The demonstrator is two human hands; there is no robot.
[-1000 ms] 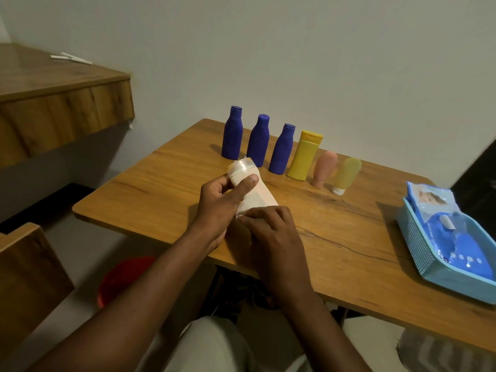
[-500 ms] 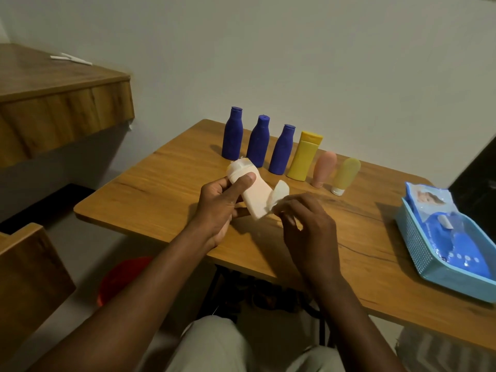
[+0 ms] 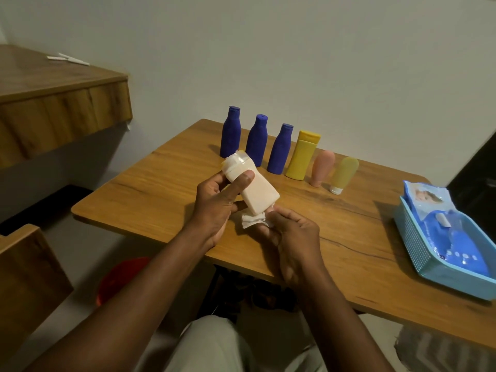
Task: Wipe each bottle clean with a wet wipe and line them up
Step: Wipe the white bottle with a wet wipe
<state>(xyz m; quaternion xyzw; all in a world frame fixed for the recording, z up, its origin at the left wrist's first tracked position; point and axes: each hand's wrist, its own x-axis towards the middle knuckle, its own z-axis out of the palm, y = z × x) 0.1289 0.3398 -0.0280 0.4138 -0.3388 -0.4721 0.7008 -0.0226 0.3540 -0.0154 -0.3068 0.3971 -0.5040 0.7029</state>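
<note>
My left hand [image 3: 214,202] grips a pale cream bottle [image 3: 255,187] with a clear cap, tilted above the table with its base toward me. My right hand [image 3: 290,234] pinches a crumpled white wet wipe [image 3: 252,220] against the bottle's base. Behind them a row stands along the back of the wooden table [image 3: 161,189]: three dark blue bottles [image 3: 257,140], a yellow bottle [image 3: 303,155], a pink tube [image 3: 322,167] and a pale yellow tube [image 3: 343,174] with a white cap.
A light blue basket [image 3: 418,245] at the right edge holds a blue wet-wipe pack [image 3: 456,237]. A red bin [image 3: 120,277] sits on the floor under the table. A wooden shelf [image 3: 53,103] juts out at the left, a chair corner [image 3: 24,277] below it.
My right hand moved off the bottle's side, swung out to the right with the wipe, then came back under the bottle's base. The left hand kept its hold and tilted the bottle slightly.
</note>
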